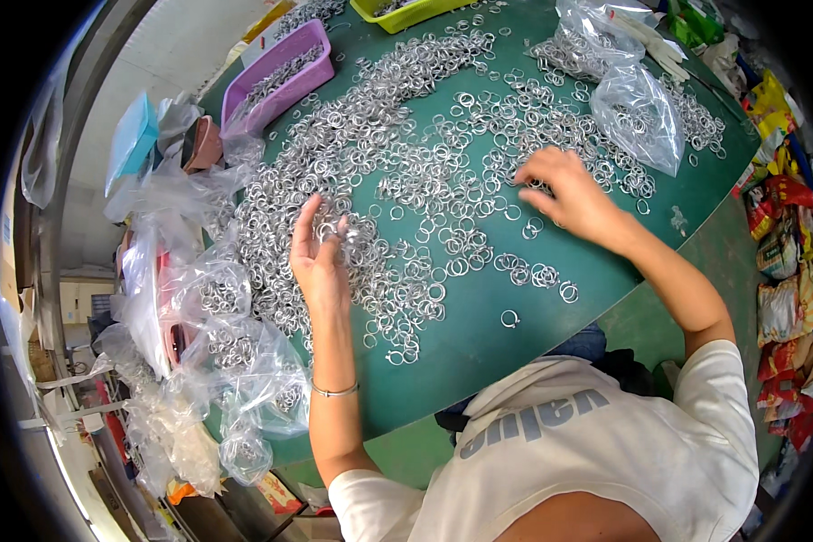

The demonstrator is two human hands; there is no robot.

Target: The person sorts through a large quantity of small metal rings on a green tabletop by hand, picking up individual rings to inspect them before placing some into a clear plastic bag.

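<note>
Countless small silvery metal rings (397, 77), some with a little tab, lie heaped and scattered over a green table (479, 348). At the left part of the heap, my left hand (320, 257) is raised with its palm turned up. Rings show between its thumb and fingers, and those just right of it are blurred. My right hand (565, 192) hovers at the edge of the right-hand scatter, fingers bent and thumb apart from them. Nothing shows in its grasp. A few rings, such as a lone ring (510, 318), lie near the table's front edge.
A purple bin (285, 72) of rings stands at the far left, with a yellow-green bin (406, 13) at the back. Clear plastic bags (637, 117) holding rings lie at the back right; more plastic bags (275, 361) crowd the left edge. Colourful packages (777, 307) line the right side.
</note>
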